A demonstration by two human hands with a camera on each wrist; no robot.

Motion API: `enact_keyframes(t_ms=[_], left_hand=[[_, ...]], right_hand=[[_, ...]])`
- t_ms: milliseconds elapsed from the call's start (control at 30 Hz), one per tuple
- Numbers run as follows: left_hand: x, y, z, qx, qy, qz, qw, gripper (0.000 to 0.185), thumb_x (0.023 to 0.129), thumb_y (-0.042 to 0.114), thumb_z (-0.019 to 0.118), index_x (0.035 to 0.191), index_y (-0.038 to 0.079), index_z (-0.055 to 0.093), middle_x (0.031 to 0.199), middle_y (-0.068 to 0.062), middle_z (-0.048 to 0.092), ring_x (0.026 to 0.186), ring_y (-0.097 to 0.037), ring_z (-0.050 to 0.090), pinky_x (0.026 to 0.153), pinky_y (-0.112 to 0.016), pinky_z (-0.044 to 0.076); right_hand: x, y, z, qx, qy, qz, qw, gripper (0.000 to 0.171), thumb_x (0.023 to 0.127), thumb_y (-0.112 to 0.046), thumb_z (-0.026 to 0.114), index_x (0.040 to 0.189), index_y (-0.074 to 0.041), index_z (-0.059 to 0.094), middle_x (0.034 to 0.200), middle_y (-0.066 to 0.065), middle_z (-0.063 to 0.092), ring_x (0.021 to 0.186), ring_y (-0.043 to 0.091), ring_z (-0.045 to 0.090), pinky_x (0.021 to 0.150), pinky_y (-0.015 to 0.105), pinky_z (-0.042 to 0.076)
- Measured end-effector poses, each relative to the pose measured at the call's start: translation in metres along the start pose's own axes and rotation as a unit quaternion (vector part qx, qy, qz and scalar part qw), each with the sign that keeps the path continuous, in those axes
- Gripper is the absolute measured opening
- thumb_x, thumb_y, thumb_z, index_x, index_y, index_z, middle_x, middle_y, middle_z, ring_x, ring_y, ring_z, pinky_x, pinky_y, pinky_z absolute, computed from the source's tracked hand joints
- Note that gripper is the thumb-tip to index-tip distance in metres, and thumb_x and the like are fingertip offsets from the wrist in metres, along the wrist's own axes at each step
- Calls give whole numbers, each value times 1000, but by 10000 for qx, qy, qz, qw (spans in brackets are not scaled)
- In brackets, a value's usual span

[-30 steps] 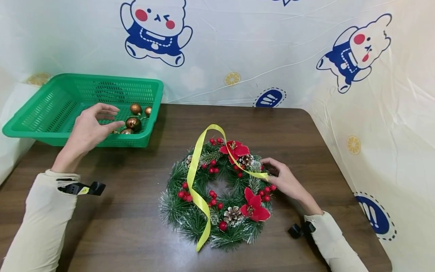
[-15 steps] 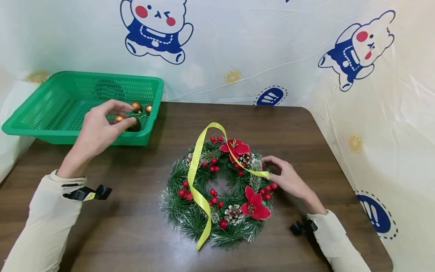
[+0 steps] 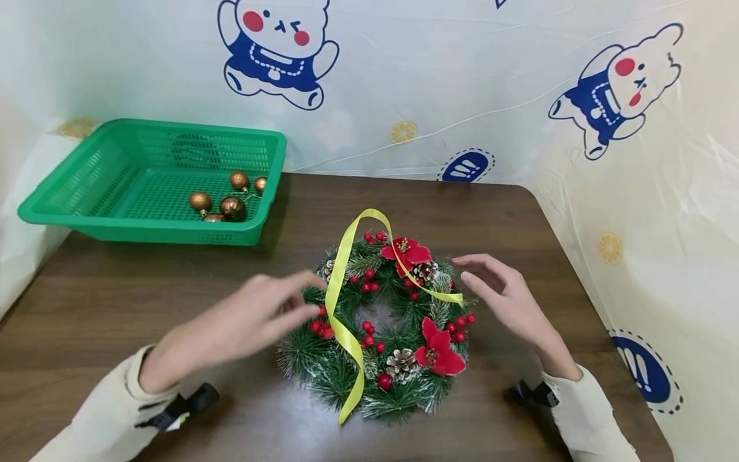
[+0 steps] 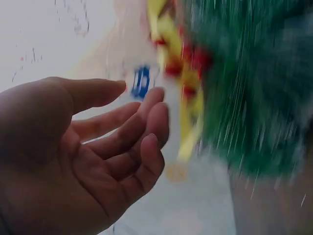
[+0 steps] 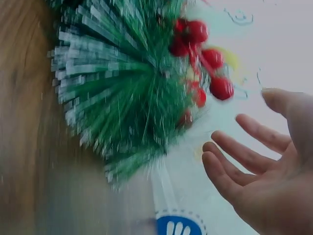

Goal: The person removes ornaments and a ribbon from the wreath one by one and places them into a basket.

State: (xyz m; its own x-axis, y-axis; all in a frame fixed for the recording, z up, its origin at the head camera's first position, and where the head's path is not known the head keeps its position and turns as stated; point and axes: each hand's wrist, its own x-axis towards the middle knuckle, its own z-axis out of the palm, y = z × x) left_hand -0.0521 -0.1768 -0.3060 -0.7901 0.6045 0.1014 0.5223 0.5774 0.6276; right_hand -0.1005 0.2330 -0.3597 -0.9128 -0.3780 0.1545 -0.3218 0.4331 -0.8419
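A green wreath [image 3: 323,375] with red berries, red flowers and pinecones lies flat on the table. Across its left side and over its top loops a yellow ribbon [image 3: 346,337], its right end near the wreath's right edge. My left hand [image 3: 248,314] hovers at the wreath's left edge, blurred, with loosely bent fingers and nothing between them; the left wrist view shows the same bare palm [image 4: 93,161]. At the wreath's right edge is my right hand [image 3: 508,298], thumb and fingers spread apart. In the right wrist view a gap separates those fingers from the red berries [image 5: 221,88].
A green basket [image 3: 144,231] stands at the back left, holding several bronze-coloured balls [image 3: 233,208]. Behind the brown table [image 3: 231,410] hangs a white sheet [image 3: 369,70] printed with cartoon figures.
My left hand has come from the basket down and right to the wreath, leaving a ball behind in the basket. My right hand has drawn slightly away from the ribbon's end and spread.
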Motion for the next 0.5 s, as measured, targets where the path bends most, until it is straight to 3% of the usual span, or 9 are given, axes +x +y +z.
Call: enact_keyframes(t_ms=[67, 167, 267, 500], left_hand=[[-3, 10, 13, 6, -335, 33, 9994, 28, 102, 30, 59, 128, 18, 58, 67, 15, 58, 55, 2, 50, 53, -21, 48], [-5, 19, 27, 169, -566, 57, 9982, 26, 103, 35, 55, 126, 23, 57, 62, 18, 50, 51, 3, 43, 50, -20, 41], [-6, 23, 37, 307, -644, -22, 9975, 24, 103, 35, 55, 123, 23, 59, 63, 17, 46, 50, 2, 38, 47, -19, 36], [-6, 23, 49, 526, -557, -136, 9970, 25, 98, 23, 66, 121, 15, 62, 85, 12, 60, 61, 2, 49, 59, -21, 46]], right_hand=[[0, -4, 4, -153, -172, -72, 9997, 29, 102, -21, 59, 131, -19, 62, 131, -2, 62, 116, 18, 61, 94, 28, 53], [0, -10, 10, -613, -402, -233, 9970, 33, 100, -24, 61, 133, -23, 61, 132, -5, 62, 118, 13, 60, 98, 41, 51], [-1, -13, 16, -1076, -415, -429, 9924, 41, 95, -29, 69, 135, -24, 60, 132, -6, 63, 118, 12, 60, 100, 51, 48], [-5, -15, 23, -1614, -141, -592, 9850, 56, 86, -36, 79, 135, -21, 59, 124, -2, 68, 108, 14, 65, 94, 53, 52]])
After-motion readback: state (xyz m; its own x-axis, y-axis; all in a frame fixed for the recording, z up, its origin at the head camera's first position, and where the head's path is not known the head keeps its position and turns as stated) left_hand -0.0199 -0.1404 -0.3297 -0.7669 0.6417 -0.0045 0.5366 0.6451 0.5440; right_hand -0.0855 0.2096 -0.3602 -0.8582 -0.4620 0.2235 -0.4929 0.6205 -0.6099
